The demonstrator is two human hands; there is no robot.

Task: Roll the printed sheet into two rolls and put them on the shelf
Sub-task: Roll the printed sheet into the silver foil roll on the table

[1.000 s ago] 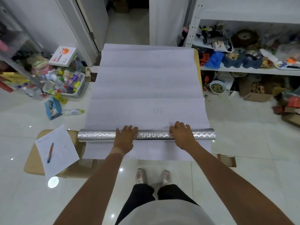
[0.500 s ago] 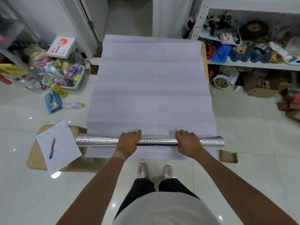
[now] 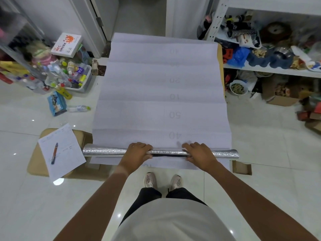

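- The silver roll (image 3: 159,151) lies crosswise on the near end of the printed sheet (image 3: 161,87), close to the person's feet; a narrow strip of sheet shows on the near side of it.
- The left hand (image 3: 137,153) and right hand (image 3: 199,153) both rest on top of the roll, either side of its middle, fingers curled over its far side and thumbs towards the near side. Both hands grip the roll.
- Judged step: winding the sheet onto the roll, working away from the body. The task is at an early stage; most of the sheet lies flat.
- Keep the pressure of both hands equal. Uneven pressure is likely to skew the roll so that it winds into a cone.
- Keep the roll's ends square to the sheet's long edges. The left end overhangs the sheet towards the paper with a pen (image 3: 60,150).
- The sheet carries cross creases and faint numbers. Press down at each crease, where the layers could buckle or loosen.
- The sheet lies on a brown table (image 3: 220,66), visible only as a strip along the right edge.
- The shelf (image 3: 271,71) stands far right, crowded with objects. A free spot is probably needed before the rolls go on it.
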